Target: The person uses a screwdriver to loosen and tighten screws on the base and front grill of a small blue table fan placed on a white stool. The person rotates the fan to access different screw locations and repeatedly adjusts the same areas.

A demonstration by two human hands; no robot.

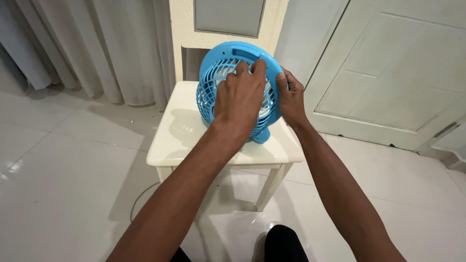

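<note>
While standing upright on table [179, 145]: fan [221, 73] under both hands; left hand [240, 97] spread over grille, right hand [291, 99] seemingly clamped on rim.

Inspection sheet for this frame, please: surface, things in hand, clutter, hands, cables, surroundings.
Surface: cream stool, fan on it.
Job's things: blue fan, upright, grille toward the camera.
Clutter: nothing seen.
Grips: left hand spread over the grille, fingertips at the top rim; right hand clasps the fan's right edge.
Cables: thin cord on the floor under the stool; ends hidden.
Surroundings: white tiles, curtains, pale door.
</note>
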